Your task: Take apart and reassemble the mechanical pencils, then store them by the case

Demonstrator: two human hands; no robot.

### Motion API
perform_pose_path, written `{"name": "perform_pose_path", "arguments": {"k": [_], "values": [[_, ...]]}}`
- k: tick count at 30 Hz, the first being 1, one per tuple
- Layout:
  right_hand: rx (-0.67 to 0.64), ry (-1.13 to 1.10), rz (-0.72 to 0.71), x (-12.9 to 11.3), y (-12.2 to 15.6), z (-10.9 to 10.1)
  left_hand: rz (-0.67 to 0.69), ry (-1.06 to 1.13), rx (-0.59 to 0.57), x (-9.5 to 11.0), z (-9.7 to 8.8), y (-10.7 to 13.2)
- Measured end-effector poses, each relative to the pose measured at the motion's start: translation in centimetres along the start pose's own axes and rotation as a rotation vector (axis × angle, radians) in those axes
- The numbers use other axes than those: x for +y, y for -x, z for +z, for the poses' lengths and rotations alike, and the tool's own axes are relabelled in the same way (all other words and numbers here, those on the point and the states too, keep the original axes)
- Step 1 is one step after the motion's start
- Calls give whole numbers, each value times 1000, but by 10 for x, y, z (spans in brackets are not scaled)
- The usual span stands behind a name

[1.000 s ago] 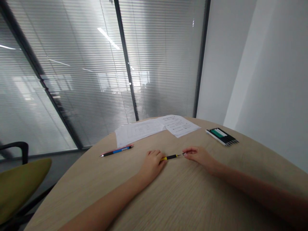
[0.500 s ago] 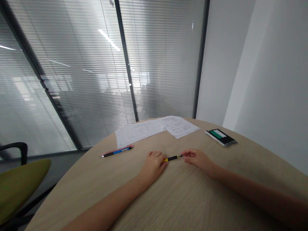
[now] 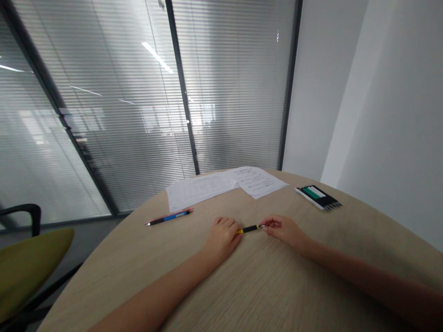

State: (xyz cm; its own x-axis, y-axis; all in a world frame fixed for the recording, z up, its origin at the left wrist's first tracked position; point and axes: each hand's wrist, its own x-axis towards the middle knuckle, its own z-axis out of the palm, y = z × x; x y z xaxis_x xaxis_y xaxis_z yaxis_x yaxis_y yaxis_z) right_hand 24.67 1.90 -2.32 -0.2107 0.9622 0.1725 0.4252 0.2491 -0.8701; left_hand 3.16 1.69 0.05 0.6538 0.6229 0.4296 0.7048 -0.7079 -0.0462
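The yellow and black pen (image 3: 249,228) is located between the two grips, lying low over the worktop (image 3: 155,258) and running nearly level from one to the other, its right end slightly the farther away. Appearance: slender barrel; a yellow portion emerges directly beside the left grip (image 3: 223,239), followed by a black sleeve, a narrow yellow band, and a thin silvery tip (image 3: 262,226) at the right grip (image 3: 282,228). The rear of the barrel is concealed by the left grip and could not be examined. State of left grip: grasping the yellow portion, fingers curled over it, palm down, resting on the worktop. State of right grip: thumb and fingertips pinched on the silvery tip; whether that tip is fully seated on the barrel cannot be determined at this size. Beyond the left grip and to its left lies a blue and black pen (image 3: 171,217), with a thin red article (image 3: 162,216) along its far side. Beyond both grips lie printed sheets (image 3: 200,190), partly overlapping. Beyond the right grip and to its right, well apart from it, lies a flat row of pens (image 3: 320,197), coloured black, white and green, metal points directed toward the near right.
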Motion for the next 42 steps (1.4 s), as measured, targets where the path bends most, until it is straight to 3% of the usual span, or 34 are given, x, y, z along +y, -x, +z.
{"name": "perform_pose_path", "arguments": {"k": [15, 42], "values": [[-29, 54, -94, -3, 5, -2, 57, -29, -18, 1, -2, 0], [8, -9, 13, -4, 0, -2, 25, -64, 11, 2, -3, -1]]}}
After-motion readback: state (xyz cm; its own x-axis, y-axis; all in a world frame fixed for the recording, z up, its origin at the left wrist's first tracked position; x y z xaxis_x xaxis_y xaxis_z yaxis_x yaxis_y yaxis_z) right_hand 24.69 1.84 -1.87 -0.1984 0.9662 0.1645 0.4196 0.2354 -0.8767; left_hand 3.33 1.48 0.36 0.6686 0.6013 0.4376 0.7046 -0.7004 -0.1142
